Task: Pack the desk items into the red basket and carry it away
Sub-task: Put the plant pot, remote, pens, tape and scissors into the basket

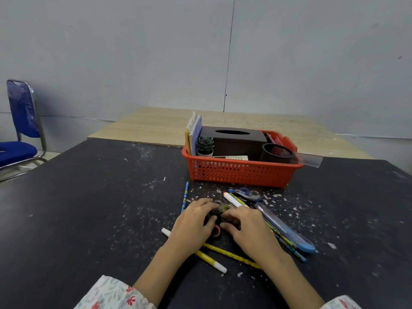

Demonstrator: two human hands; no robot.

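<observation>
From the head camera, the left hand (pixel 194 221) and right hand (pixel 247 228) lie side by side on the dark desk (pixel 89 208), fingers curled down over a cluster of small tape rolls (pixel 219 207); whether either hand actually has hold of a roll cannot be told. A pink-rimmed roll (pixel 216 231) shows in the gap between the thumbs, a yellow pencil (pixel 231 256) passes under both wrists, and a blue cutter (pixel 287 229) lies just right of the right hand. Beyond the fingertips stands the red basket (pixel 242 172), with notebooks (pixel 193 132), a small plant (pixel 205 145), a brown tissue box (pixel 234 139) and a black mesh cup (pixel 276 153) inside.
</observation>
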